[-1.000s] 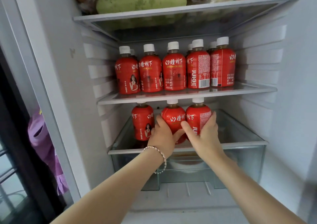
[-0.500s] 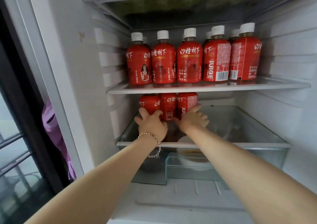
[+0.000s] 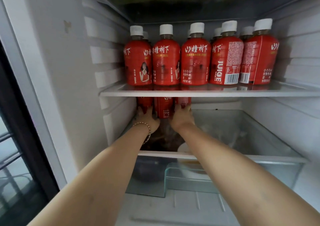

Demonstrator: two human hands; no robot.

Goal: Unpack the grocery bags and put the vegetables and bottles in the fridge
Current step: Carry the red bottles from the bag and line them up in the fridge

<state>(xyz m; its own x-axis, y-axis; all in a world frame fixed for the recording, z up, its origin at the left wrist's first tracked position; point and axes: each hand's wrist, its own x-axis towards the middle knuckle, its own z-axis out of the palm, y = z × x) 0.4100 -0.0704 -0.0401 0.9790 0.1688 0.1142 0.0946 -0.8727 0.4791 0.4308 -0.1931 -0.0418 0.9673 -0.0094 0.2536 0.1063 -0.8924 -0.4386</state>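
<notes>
Red juice bottles with white caps stand in a tight row (image 3: 195, 61) on the middle glass shelf (image 3: 207, 92) of the open fridge, with more caps showing behind them. Below it, three more red bottles (image 3: 163, 107) stand at the back left of the lower glass shelf (image 3: 259, 158), their tops hidden by the shelf above. The left hand (image 3: 147, 117), a beaded bracelet (image 3: 146, 130) on its wrist, is wrapped against the leftmost bottle; the right hand (image 3: 182, 116) grips the rightmost one, and the middle bottle stands between the two hands. Under the lower shelf sits a clear crisper drawer (image 3: 190, 177).
</notes>
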